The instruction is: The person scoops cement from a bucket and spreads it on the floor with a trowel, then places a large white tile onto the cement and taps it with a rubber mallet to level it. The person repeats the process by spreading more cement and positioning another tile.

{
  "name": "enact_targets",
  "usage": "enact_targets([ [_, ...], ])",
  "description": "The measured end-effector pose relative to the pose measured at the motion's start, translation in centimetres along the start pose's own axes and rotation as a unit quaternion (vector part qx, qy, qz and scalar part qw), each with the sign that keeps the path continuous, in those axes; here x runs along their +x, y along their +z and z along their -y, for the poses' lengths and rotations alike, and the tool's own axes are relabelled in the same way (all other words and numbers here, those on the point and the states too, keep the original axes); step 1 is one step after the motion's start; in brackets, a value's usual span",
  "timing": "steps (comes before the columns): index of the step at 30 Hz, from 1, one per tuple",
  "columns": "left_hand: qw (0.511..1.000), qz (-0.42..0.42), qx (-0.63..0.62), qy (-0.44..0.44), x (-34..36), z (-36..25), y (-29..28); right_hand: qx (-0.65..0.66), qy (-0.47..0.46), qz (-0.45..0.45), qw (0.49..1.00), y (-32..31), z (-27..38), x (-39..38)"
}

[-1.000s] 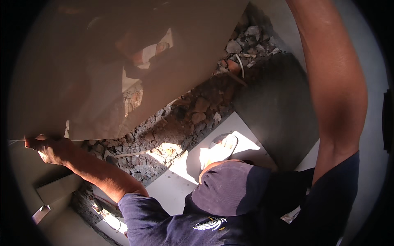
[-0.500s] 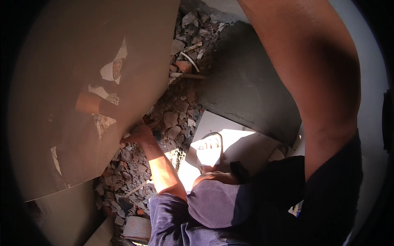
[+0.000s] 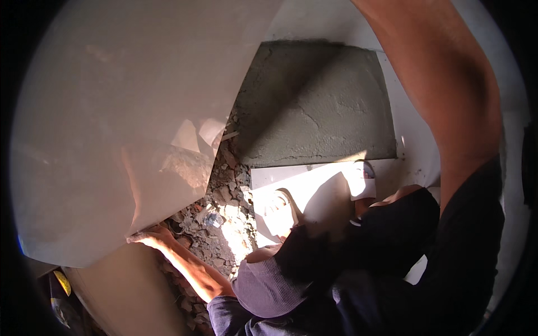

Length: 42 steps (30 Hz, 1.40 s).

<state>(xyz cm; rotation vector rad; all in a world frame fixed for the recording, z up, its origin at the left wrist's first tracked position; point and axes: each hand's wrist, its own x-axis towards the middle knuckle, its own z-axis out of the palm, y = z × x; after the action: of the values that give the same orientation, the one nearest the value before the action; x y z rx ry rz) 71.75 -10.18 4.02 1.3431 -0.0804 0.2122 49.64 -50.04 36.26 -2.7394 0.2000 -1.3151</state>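
A large glossy beige-grey tile [image 3: 129, 101] stands tilted across the left, its polished face mirroring an arm and the light. My left hand [image 3: 148, 235] grips its lower edge, fingers partly hidden against the tile. My right arm [image 3: 448, 78] reaches up along the right side, and the hand lies beyond the top of the view. To the right of the tile, a smooth bed of wet grey mortar [image 3: 319, 106] lies in front of me, partly in shadow.
Both my sandalled feet are on a pale laid tile [image 3: 322, 196] bordering the mortar. Broken rubble [image 3: 221, 193] fills the strip between it and the raised tile. Another beige slab [image 3: 126, 291] is at the lower left, beside a dark object with a yellow patch [image 3: 63, 283].
My left hand has moved down and left with the tile's lower edge. The view has shifted, so the mortar bed and both feet show more fully.
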Motion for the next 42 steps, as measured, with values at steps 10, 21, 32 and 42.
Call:
enact_targets([
  [10, 0.950, 0.090, 0.291, -0.064, -4.8, -2.3, 5.5, 0.132, 0.561, -0.182, 0.797, -3.1, -5.5, -35.7],
  [21, 0.764, 0.453, 0.434, -0.149, -11.4, 6.3, 19.7, -0.071, 0.771, -0.161, 0.612, -7.1, -8.1, -62.2],
  [32, 0.717, 0.481, 0.495, -0.099, -19.8, 15.9, 29.9, -0.163, 0.843, 0.086, 0.505, -9.4, -16.5, -69.4],
  [42, 0.743, 0.446, 0.482, -0.131, -19.9, 19.5, 32.5, -0.138, 0.870, 0.111, 0.459, -8.3, -20.7, -65.0],
])
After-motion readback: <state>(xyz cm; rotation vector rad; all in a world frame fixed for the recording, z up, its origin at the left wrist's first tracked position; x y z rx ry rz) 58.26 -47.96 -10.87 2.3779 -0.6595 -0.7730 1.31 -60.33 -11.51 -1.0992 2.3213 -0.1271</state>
